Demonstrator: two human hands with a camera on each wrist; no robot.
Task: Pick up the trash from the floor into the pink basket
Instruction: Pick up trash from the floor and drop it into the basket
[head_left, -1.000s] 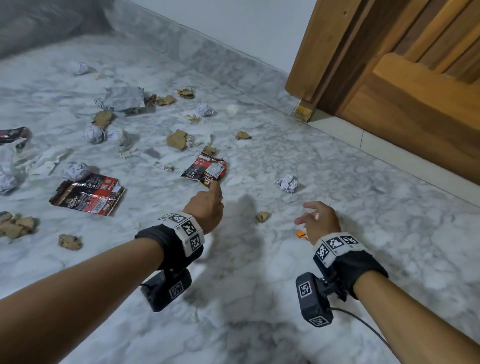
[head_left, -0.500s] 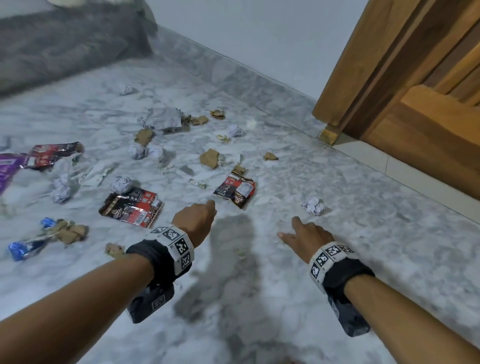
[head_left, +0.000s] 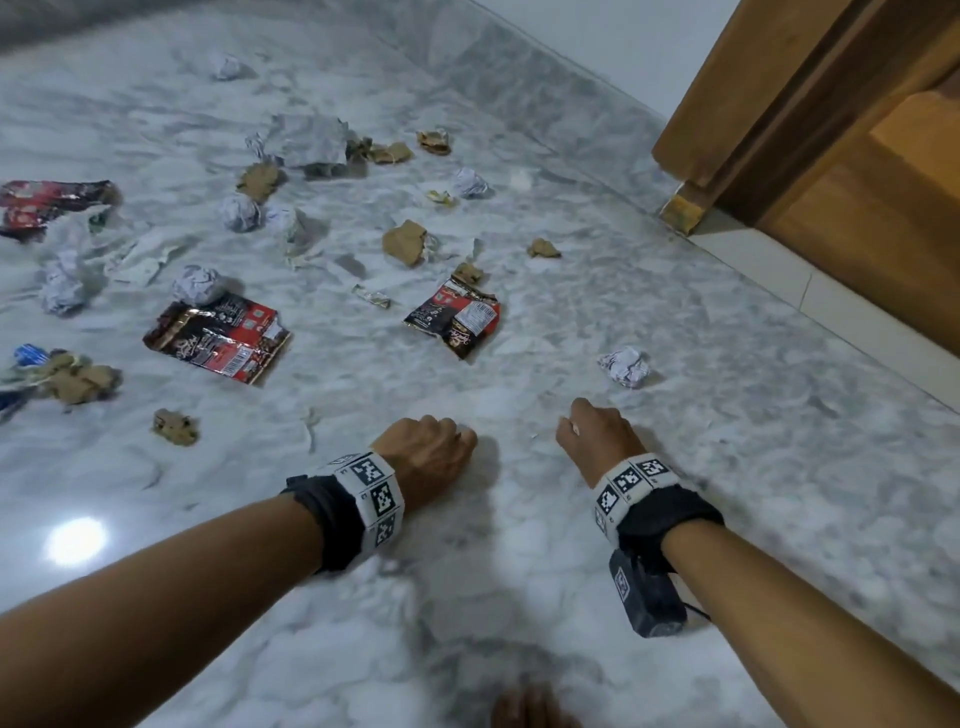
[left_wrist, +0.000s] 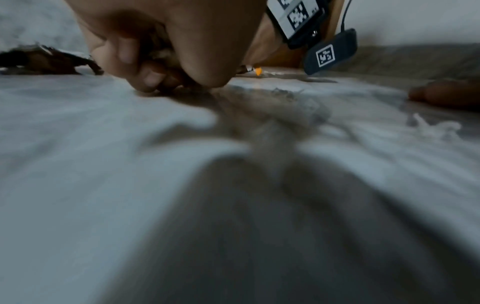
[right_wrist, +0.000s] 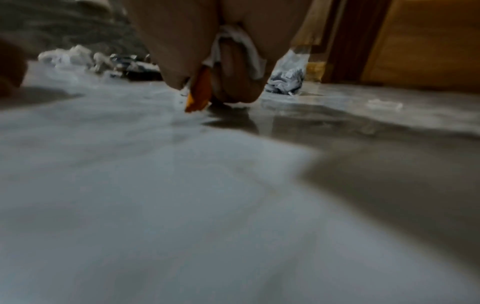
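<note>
Nearest, both hands are lowered to the marble floor (head_left: 519, 545). The left hand (head_left: 423, 457) is clenched round a small brown scrap (left_wrist: 166, 79), pinched at the fingers (left_wrist: 124, 53). The right hand (head_left: 597, 436) is curled round white paper with an orange scrap (right_wrist: 198, 90) poking out below. Such bits are judged light and soft, easily crushed into the palm. Just beyond lies a crumpled paper ball (head_left: 625, 366), best taken whole. Farther off, the foil wrappers (head_left: 218, 340) lie flat and are probably slippery, so an edge should be lifted first. The pink basket is not seen.
</note>
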